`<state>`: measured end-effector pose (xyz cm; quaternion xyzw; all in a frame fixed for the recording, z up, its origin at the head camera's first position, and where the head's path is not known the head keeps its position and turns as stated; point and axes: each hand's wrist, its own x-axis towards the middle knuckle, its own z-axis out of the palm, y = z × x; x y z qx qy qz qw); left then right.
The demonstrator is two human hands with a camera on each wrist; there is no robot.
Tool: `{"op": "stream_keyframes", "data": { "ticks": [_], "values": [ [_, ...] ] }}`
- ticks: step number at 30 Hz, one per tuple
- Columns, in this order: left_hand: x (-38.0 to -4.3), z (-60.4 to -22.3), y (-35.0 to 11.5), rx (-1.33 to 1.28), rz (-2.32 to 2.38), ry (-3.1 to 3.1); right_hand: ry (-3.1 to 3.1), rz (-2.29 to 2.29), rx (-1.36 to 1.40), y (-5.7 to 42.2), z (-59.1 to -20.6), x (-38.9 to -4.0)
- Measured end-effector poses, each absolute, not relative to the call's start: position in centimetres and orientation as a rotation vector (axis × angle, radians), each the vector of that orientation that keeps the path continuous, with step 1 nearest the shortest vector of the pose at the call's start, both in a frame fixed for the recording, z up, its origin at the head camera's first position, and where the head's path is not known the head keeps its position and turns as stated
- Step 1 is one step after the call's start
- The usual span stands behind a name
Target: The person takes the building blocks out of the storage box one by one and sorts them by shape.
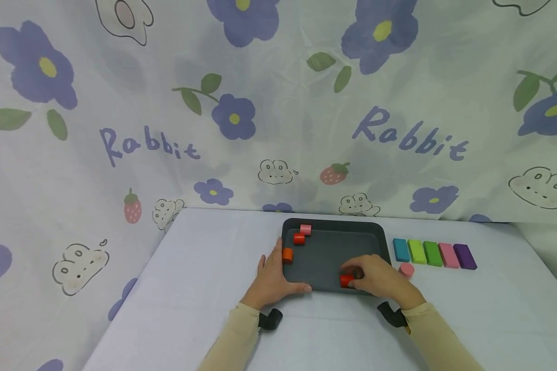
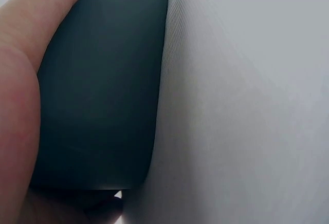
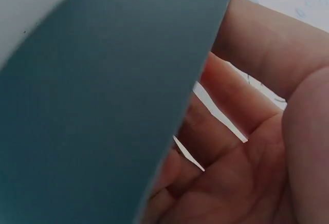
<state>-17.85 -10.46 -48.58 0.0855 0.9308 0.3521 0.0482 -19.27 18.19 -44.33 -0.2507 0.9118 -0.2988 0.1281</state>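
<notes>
A dark grey rectangular tray (image 1: 334, 252) lies on the white table. My left hand (image 1: 274, 281) rests against its front left corner, fingers straight along the left side and thumb along the front wall. My right hand (image 1: 380, 278) reaches over the front right corner and pinches a red cylindrical block (image 1: 346, 280) inside the tray. Along the tray's left side lie an orange cylindrical block (image 1: 288, 255), another red block (image 1: 299, 238) and a pink block (image 1: 306, 230). The tray wall (image 2: 103, 80) fills much of the left wrist view; in the right wrist view it hides my fingertips.
To the right of the tray, a pink round block (image 1: 406, 270) stands close to my right wrist. Behind it is a row of flat blocks: blue (image 1: 401, 250), yellow-green (image 1: 417, 251), green (image 1: 432, 253), pink (image 1: 448, 255) and purple (image 1: 465, 256). A patterned curtain (image 1: 278, 103) hangs behind the table.
</notes>
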Motion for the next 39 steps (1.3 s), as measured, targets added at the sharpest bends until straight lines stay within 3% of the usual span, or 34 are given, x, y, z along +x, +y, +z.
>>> {"op": "stream_keyframes", "data": {
  "ticks": [39],
  "values": [
    [-17.9,-48.4,-10.5,0.255,1.064,2.837,2.876,-0.917,-0.68,19.2,-44.6,-18.1]
  ]
}}
